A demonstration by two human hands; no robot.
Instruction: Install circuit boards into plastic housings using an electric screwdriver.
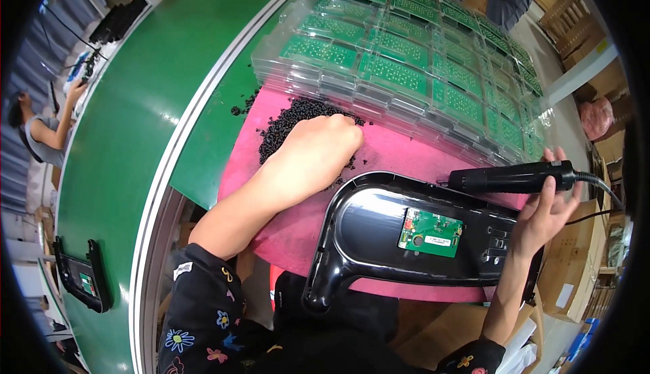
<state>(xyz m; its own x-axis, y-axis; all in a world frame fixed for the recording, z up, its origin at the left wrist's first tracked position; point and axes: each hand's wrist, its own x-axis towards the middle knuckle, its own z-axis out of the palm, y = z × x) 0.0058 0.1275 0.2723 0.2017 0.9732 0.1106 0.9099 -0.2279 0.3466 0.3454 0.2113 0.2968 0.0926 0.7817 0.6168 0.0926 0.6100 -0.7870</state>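
"Pink matting (271,228) covers the work surface. What lies on it?"

"A long black housing (379,201), open side up, with its rounded end toward the left. A green circuit board (431,233) sits inside it, near the middle."

"And the person's left hand (321,145)?"

"It is at the heap of tiny black pieces (288,125), beyond the housing. The fingers curl down out of sight under the knuckles, so whether they pinch anything cannot be told."

"The right hand (545,215)?"

"Its fingers are wrapped around the cable end of a black power tool (508,177), holding it almost level above the housing's right part. The tip points left, near the housing's far edge; whether the two touch is unclear. The wrist crosses over the housing's right end."

"What stands behind?"

"A stack of clear plastic trays (369,93), filled with green boards in rows, rests along the mat's far side."

"And to the left?"

"A green conveyor belt (152,96) carries another black housing (82,279) with a board in it. Past the belt, a co-worker (47,133) reaches an arm forward."
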